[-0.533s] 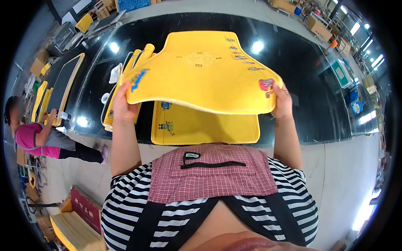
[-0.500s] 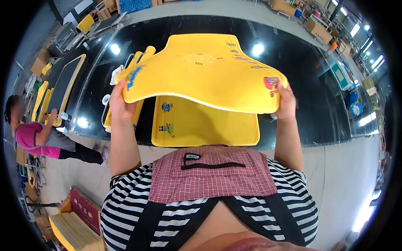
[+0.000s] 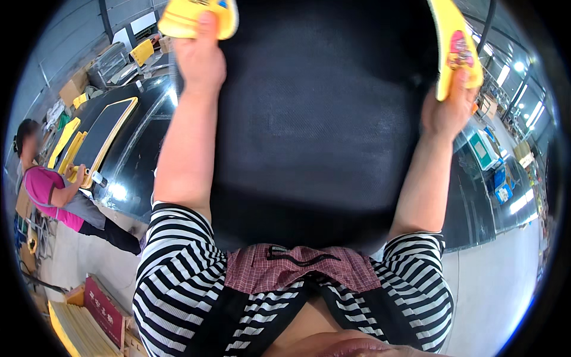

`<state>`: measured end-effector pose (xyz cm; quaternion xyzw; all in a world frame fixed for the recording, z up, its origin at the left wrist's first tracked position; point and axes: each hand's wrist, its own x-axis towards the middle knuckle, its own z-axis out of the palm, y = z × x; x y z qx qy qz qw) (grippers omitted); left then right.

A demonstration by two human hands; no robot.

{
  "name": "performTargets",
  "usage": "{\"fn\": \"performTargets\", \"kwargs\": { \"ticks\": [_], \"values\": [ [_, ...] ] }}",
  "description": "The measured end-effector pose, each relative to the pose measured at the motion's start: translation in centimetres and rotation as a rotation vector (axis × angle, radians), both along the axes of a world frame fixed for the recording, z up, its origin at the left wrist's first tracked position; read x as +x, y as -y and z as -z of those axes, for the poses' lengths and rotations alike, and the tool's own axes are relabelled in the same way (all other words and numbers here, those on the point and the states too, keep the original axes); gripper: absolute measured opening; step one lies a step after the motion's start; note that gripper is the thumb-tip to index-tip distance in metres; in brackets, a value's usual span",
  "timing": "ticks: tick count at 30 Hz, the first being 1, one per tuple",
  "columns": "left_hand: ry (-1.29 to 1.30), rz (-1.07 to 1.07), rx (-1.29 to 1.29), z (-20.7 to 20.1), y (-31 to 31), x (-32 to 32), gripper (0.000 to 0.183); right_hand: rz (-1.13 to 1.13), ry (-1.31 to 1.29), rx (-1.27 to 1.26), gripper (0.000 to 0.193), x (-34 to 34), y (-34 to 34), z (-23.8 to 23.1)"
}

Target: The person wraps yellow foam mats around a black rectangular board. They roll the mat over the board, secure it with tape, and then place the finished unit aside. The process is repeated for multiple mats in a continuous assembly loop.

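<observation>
A large flexible mat [image 3: 309, 131], yellow with cartoon prints on one face and black, finely textured on the other, is raised in front of me. Its black face fills the middle of the view and hides most of the table behind. My left hand [image 3: 203, 62] is closed on one yellow corner at the upper left, thumb over the printed face. At the upper right, my right hand [image 3: 447, 110] grips the other corner, beside a pink print. Both arms are stretched forward. The mat's far edge lies outside the picture.
On the left a co-worker [image 3: 50, 190] stands at the black glossy table [image 3: 134, 157], hands at a yellow-edged black board [image 3: 110, 137]. A dark red box [image 3: 106, 312] and a stack of yellowish sheets [image 3: 77, 327] are at lower left. Green and blue boxes [image 3: 485, 149] sit at the right.
The mat has been lifted and tipped up, so its black face shows instead of its yellow one. Both hands have risen and spread apart. The yellow sheet on the table is now hidden.
</observation>
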<state>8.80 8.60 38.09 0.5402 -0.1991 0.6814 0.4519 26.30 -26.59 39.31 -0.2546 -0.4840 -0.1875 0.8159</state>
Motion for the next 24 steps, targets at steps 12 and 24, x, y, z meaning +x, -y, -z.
{"fn": "performTargets", "kwargs": {
  "ticks": [12, 24],
  "values": [
    [-1.772, -0.544, 0.438, 34.4, 1.8, 1.4, 0.051, 0.359, -0.357, -1.422, 0.06, 7.6, 1.5, 30.4],
    [-1.858, -0.633, -0.11, 37.2, 6.2, -11.3, 0.03, 0.804, 0.001, -2.009, 0.094, 11.7, 13.2, 53.6]
  ]
}}
